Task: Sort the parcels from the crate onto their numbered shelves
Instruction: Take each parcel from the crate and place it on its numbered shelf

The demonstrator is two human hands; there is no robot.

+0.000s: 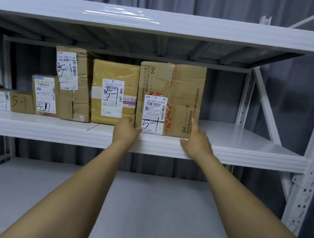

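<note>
The tall parcel point(186, 86) marked 5-1 stood centre frame on the middle shelf point(249, 156), tight against other 5-1 boxes point(116, 71). Our right hand point(198, 140), fingers straight, touched its right edge, likely squaring it; our left hand point(126, 129) met its lower left corner, grip impossible to tell.

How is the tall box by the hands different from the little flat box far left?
The tall box stands high; the flat box lies low. The tall box has 5-1 on its white label, the flat box on bare cardboard. The left hand and right hand touch the tall box, not the flat box. Both are brown cardboard.
</note>
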